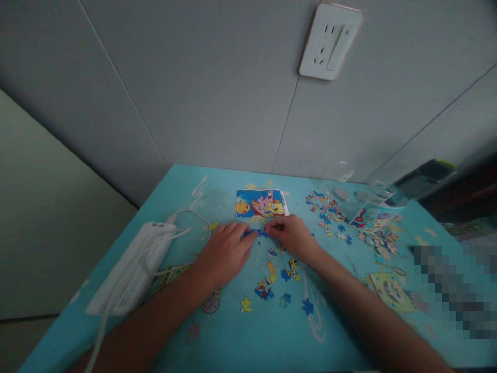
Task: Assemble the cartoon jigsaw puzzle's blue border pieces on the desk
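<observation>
A short row of joined blue jigsaw pieces [262, 234] lies on the table just below a printed cartoon picture card [261, 202]. My left hand [227, 251] rests at the row's left end, its fingers and thumb closed on the blue pieces. At the other end, my right hand [293, 235] pinches a small jigsaw piece that its fingertips mostly hide. Between my forearms lie several loose pieces, among them a yellow piece [246, 304], a blue piece [308, 306] and a small joined cluster [264, 289].
A white power strip [134, 264] with a trailing cable sits left on the blue patterned table [233, 347]. Right of my hands are piles of jigsaw pieces [326, 207], a clear container with a cartoon label [375, 215] and a round lid [342, 194]. A wall socket [331, 41] is above.
</observation>
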### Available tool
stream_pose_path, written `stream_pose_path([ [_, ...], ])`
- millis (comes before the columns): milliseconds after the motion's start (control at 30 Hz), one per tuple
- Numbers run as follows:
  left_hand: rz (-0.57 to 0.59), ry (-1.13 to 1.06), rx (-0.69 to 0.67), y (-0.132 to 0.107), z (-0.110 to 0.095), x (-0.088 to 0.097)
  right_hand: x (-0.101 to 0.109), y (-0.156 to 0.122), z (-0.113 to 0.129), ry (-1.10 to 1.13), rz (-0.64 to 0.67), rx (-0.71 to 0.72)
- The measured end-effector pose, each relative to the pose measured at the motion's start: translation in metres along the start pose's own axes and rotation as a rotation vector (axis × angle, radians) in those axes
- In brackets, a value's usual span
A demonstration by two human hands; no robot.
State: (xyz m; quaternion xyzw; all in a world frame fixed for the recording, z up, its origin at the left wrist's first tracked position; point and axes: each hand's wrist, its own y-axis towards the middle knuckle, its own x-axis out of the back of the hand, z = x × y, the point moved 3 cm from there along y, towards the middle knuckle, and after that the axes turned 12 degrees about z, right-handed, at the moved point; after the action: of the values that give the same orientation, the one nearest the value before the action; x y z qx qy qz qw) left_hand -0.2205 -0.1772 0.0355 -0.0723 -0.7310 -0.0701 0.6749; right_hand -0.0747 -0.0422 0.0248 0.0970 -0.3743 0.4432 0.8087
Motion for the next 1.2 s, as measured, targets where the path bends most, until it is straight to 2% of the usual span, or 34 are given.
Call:
stream_pose_path([
  [233,0.012,0.004,0.008,0.001,0.000,-0.001,-0.003,-0.002,0.011,-0.149,-0.032,0.047],
  [533,0.047,0.011,0.019,0.001,0.000,-0.001,-0.005,-0.003,0.009,-0.277,-0.039,0.110],
  [833,0.056,0.016,0.023,0.001,-0.001,-0.003,-0.012,-0.006,0.011,-0.329,-0.133,0.114],
  [933,0.058,0.018,0.023,0.001,-0.001,-0.002,-0.004,-0.009,0.010,-0.307,-0.168,0.176],
  [1067,0.043,0.002,0.014,0.001,0.000,-0.001,0.019,-0.020,0.000,-0.283,-0.257,0.197],
  [1200,0.033,-0.010,0.014,0.001,0.001,-0.003,0.028,-0.029,-0.014,-0.312,-0.197,0.152],
])
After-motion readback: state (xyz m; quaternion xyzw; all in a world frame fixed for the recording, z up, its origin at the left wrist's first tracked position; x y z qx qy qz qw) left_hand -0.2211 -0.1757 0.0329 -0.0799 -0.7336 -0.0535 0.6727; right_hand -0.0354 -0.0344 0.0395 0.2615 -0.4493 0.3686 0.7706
